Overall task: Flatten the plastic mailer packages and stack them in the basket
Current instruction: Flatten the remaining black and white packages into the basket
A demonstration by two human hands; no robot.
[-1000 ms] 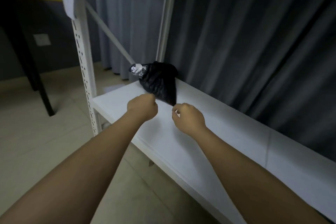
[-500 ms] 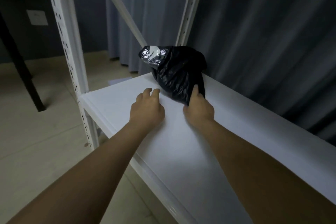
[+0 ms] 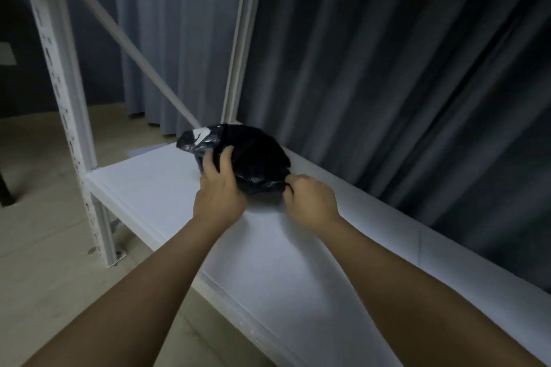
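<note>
Mailer: a crumpled black plastic mailer (image 3: 256, 155) lies on the white shelf (image 3: 167, 188), toward its far left end, at about 12 o'clock from both hands. A pale, shiny patch shows on its upper left corner.
Left hand: the left hand (image 3: 217, 188) lies over the mailer's near left side, fingers spread and curled onto the plastic, holding it.
Right hand: the right hand (image 3: 310, 199) is at 3 o'clock from the left one, fingers curled tight and pinching the mailer's near right edge.
Shelf: the board runs from the near right toward the far left; both forearms reach across its front edge.
Front upright: a white perforated post (image 3: 68, 116) stands at the shelf's left corner, at 9 o'clock from the mailer, well apart from it.
Rear upright: a second white post (image 3: 238, 48) rises just behind the mailer at 12 o'clock.
Brace: a slanted white bar (image 3: 131, 48) runs down toward the mailer's far side, its lower end close behind it.
Curtain: grey pleated curtain (image 3: 387, 98) hangs behind the shelf, from 11 to 3 o'clock.
Floor: pale floor (image 3: 38, 247) lies at 8 o'clock, below the shelf.
</note>
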